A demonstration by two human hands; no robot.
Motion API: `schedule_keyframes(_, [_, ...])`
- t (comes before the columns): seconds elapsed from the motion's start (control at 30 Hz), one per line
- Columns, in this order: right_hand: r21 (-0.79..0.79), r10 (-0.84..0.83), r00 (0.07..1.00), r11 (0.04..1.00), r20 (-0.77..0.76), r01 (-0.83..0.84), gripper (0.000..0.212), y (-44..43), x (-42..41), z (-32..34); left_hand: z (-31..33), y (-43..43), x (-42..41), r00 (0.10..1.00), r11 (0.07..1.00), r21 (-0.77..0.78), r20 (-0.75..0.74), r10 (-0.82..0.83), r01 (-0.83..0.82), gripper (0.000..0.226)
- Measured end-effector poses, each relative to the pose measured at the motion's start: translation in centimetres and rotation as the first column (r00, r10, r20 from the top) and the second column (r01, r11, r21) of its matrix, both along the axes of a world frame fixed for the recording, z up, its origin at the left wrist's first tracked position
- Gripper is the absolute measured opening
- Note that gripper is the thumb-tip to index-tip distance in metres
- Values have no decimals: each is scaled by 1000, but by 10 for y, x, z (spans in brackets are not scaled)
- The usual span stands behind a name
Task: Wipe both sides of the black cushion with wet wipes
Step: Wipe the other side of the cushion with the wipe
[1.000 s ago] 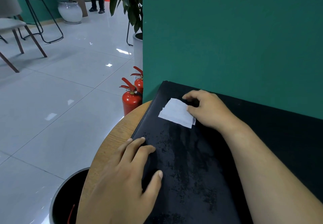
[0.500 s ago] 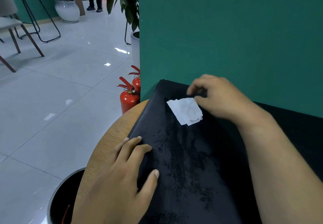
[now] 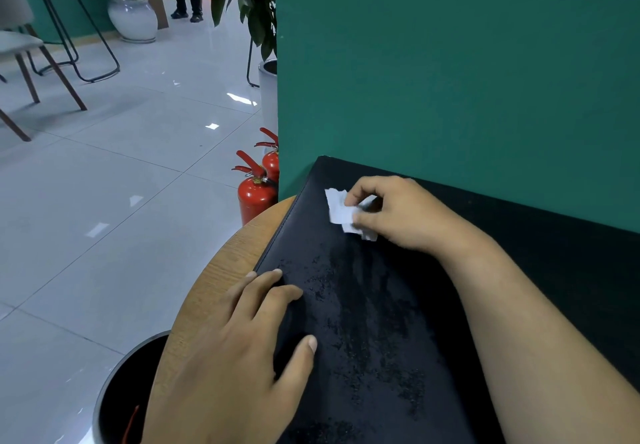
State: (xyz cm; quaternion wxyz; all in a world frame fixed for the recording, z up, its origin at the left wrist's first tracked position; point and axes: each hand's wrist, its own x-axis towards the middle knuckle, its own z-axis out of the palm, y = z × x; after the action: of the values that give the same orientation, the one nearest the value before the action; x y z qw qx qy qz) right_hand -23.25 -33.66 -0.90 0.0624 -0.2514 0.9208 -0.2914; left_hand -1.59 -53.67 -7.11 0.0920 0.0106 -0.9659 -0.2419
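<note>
Right hand [image 3: 405,215] pinches the bunched wet wipe [image 3: 341,211]; left hand [image 3: 242,350] lies open, flat on the black cushion [image 3: 381,322]. That small wad could miss patches beyond the fingertips.

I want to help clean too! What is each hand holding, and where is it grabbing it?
The right hand pinches the white wet wipe by its right edge. The left hand holds nothing; it lies flat on the black cushion.
</note>
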Motion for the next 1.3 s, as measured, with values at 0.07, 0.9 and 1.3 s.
schedule_keyframes(0.07, [127, 38, 999, 991, 24, -41, 39, 4, 0, 1, 0, 0, 0, 1000, 1000, -4, 8, 1, -1, 61])
schedule_keyframes(0.9, [-154, -230, 948, 968, -221, 199, 25, -37, -58, -13, 0, 3, -3, 1000, 1000, -14, 7, 6, -6, 58])
schedule_keyframes(1.3, [2, 71, 991, 997, -117, -72, 40, 34, -46, -14, -3, 2, -3, 1000, 1000, -8, -18, 9, -9, 47])
